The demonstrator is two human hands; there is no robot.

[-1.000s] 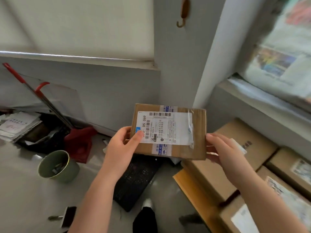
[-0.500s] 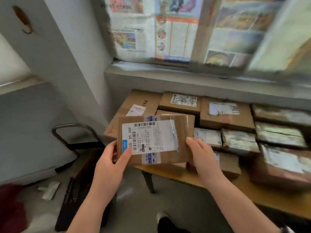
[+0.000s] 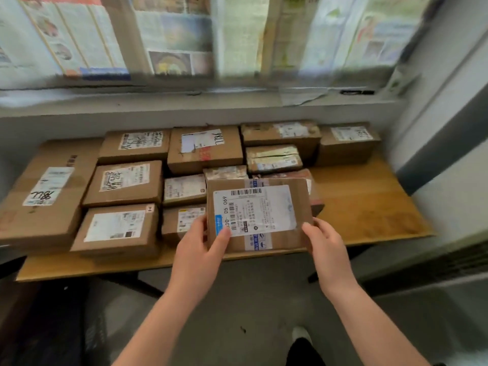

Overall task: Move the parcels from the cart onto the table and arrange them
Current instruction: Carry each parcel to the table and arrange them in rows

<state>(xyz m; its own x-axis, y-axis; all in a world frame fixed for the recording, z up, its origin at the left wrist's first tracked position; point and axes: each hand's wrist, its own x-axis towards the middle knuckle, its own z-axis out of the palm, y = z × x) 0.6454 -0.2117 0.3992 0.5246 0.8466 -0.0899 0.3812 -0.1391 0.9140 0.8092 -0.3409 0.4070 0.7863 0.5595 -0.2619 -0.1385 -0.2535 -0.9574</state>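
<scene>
Gripping flat cardboard parcel [image 3: 258, 215], both hands, wooden table [image 3: 369, 207]

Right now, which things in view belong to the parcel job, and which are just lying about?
Job: held parcel, left hand, right hand, laid-out parcels, table.
Lying about: newspapers over the window, windowsill.
</scene>
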